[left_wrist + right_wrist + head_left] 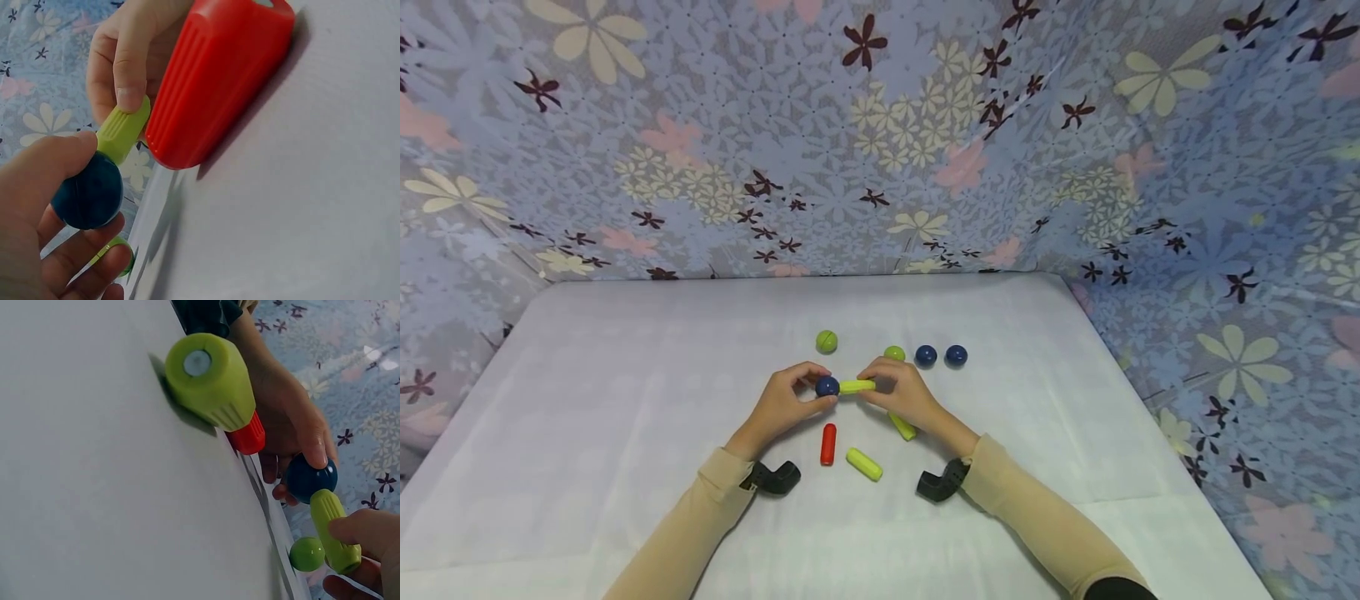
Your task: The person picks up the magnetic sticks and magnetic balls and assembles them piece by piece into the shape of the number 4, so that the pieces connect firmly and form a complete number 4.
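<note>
Pair in hand: blue ball (pixel 827 386) and lime ribbed rod (pixel 857 387), held over the middle of the white-covered table (pixel 647 358); rod end touching ball.
Left hand (pixel 786 402): grip clamped on the blue ball, thumb and fingers on opposite sides.
Right hand (pixel 910 395): grip clamped on the lime ribbed rod, pinched between thumb and fingers.
Done: one ball and one rod in contact — whether fixed together, cannot tell.
Left: seven other pieces in view, apparently unattached; judged an early stage.
Loose balls, green: left green ball (pixel 826 342), beyond the pair; right green ball (pixel 894 353), partly hidden by the right hand.
Loose balls, blue: inner blue ball (pixel 926 356) and outer blue ball (pixel 957 356), side by side, apart.
Loose rods: red ribbed rod (pixel 828 444); front lime rod (pixel 864 465), near it; rear lime rod (pixel 902 427), partly covered by the right hand.
Containers: none seen — loose pieces lie directly on the table.
</note>
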{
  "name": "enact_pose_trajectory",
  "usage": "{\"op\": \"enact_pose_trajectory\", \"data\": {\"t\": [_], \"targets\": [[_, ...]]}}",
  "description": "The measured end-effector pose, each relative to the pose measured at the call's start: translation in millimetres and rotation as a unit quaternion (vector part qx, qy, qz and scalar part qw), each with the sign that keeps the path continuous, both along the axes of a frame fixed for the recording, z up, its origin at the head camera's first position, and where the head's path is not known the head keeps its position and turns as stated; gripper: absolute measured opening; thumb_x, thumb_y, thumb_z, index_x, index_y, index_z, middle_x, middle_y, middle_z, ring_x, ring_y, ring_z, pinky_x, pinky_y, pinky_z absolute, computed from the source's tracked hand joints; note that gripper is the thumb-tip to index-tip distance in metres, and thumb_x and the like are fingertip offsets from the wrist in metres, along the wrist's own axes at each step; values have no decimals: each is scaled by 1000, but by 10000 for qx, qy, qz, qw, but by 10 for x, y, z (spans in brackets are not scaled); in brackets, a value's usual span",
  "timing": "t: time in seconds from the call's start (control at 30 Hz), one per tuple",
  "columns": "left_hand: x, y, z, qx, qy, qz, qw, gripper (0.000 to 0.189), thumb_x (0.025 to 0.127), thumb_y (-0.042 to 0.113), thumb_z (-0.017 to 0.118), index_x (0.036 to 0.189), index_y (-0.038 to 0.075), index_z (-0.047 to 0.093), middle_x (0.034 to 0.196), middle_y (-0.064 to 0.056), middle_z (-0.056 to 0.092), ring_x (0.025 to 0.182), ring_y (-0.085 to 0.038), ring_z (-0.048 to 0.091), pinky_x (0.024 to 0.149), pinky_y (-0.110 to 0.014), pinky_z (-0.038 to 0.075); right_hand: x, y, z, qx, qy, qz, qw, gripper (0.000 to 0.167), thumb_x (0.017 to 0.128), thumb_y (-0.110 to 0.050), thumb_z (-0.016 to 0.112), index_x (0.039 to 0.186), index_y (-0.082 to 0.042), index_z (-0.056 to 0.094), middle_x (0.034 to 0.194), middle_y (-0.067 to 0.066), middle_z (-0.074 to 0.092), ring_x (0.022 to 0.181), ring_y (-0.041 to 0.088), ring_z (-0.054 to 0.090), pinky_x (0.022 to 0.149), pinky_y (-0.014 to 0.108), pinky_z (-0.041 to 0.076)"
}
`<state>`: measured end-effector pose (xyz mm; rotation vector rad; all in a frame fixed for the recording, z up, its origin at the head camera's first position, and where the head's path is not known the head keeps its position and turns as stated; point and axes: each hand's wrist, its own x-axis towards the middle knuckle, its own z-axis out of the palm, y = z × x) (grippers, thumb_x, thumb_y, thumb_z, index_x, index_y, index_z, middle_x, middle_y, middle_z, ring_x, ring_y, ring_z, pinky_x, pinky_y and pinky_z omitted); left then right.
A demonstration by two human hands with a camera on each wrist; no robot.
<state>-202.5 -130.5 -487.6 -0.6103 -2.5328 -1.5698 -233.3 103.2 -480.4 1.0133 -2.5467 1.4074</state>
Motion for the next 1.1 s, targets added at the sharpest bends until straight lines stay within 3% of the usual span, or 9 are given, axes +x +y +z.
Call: {"op": "enact_pose_trajectory", "data": {"t": [0.33, 0.57, 0.83, 1.1], "targets": [[-26, 0, -19, 64, -294, 59, 9995, 35, 79, 20, 77, 111, 7, 68, 103, -7, 71, 91, -16, 59, 84, -33, 49, -10, 27, 14, -198, -275, -78, 9994, 23, 82, -13, 74, 103, -5, 71, 101, 5, 69, 100, 18, 60, 92, 36, 48], [-24, 4, -16, 82, -381, 139, 9991, 36, 80, 16, 77, 112, 4, 67, 104, -13, 71, 92, -23, 60, 85, -42, 49, -47, 81, 39, -443, -41, -227, 9988, 19, 86, -12, 70, 101, -1, 70, 101, 7, 68, 101, 21, 60, 92, 34, 48], [-14, 14, -1, 84, -319, 177, 9993, 32, 80, 21, 77, 109, 9, 69, 99, -6, 72, 87, -14, 58, 81, -27, 49, -93, 132, 46, -465, 246, -623, 9967, 18, 86, -9, 69, 101, 0, 69, 101, 9, 67, 97, 23, 60, 86, 34, 49], [-9, 18, -9, 55, -196, 154, 9997, 31, 81, 22, 76, 108, 10, 69, 98, -6, 72, 85, -13, 58, 79, -25, 48, -142, 174, 123, -522, 424, -822, 9943, 19, 84, -4, 69, 102, 2, 69, 103, 14, 66, 99, 29, 58, 86, 44, 47]]}}
